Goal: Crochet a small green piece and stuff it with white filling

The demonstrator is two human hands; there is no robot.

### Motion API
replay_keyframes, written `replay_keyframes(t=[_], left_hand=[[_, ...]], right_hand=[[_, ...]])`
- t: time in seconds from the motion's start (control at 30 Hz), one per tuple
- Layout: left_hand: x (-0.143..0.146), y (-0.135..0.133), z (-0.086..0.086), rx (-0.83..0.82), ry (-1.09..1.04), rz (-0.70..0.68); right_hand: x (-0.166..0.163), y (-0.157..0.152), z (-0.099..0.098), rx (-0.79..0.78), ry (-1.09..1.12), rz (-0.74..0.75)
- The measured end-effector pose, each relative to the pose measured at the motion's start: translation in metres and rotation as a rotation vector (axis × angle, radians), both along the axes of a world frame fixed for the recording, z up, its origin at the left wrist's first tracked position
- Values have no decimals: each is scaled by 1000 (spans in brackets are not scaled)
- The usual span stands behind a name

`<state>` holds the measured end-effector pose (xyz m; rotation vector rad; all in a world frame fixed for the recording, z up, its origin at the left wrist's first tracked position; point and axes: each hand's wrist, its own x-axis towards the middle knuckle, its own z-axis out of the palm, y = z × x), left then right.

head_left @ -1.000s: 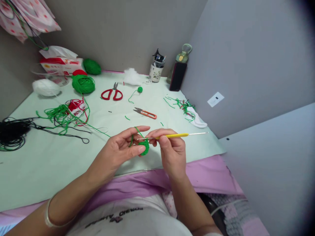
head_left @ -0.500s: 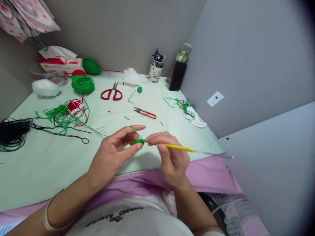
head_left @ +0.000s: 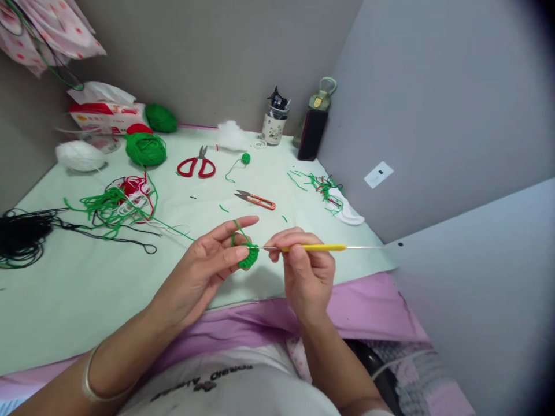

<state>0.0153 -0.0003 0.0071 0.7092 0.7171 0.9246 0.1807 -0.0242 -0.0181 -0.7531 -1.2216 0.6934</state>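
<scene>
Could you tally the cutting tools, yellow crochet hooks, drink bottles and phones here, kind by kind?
Cutting tools, red-handled scissors and orange snips: 2
Yellow crochet hook: 1
Drink bottle: 1
Phone: 1
Total: 5

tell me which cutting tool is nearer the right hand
The orange snips, lying just beyond the right hand; the red-handled scissors lie farther back, to the left.
</scene>
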Motion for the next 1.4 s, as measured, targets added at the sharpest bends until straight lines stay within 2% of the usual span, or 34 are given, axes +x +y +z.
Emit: replay_keyframes(t=[0.1,0.2,0.27,0.33,0.37,0.43,0.53,0.6,0.7,0.83,0.97,1.03,1.13,1.27,1.33,1.4], left_hand=[[4,-3,-1,102,48,20],[8,-5,-3,152,95,101],[9,-5,-5,109,73,91],[8,-2,-5,11,18,21],[7,-1,-5,-37,-8,-9],[5,2,-4,-92,-42,-21],[3,3,-4,-37,-18,30],[3,1,-4,60,34,26],[2,-2,-6,175,123,-24],[-3,-3,-8,222,213,-46],[-8,-1,-9,276,259,-15],[-9,0,-9,298,284,-8],[-8,-3,-7,339,343,29],[-1,-9,-4,391,408,138],[3,-12,-3,321,344,147],[5,-11,-4,180,200,84]], right_hand=[[-2,1,0,-12,-91,-7],[-2,-1,-6,78,-308,-119],[-1,-3,-10,217,-504,-215],[0,-4,-12,302,-595,-258],[0,-4,-12,289,-561,-260],[1,-4,-8,171,-360,-227],[-1,-2,-1,3,-63,-103],[-2,1,1,-40,-47,-11],[-1,4,-2,-93,-40,30],[3,6,-5,-193,87,83],[6,5,-1,-218,96,134],[5,2,2,-188,55,123],[4,-4,4,-91,-117,23],[3,-8,-4,218,-491,-119],[2,-9,-9,332,-655,-218],[1,-8,-13,364,-745,-289]])
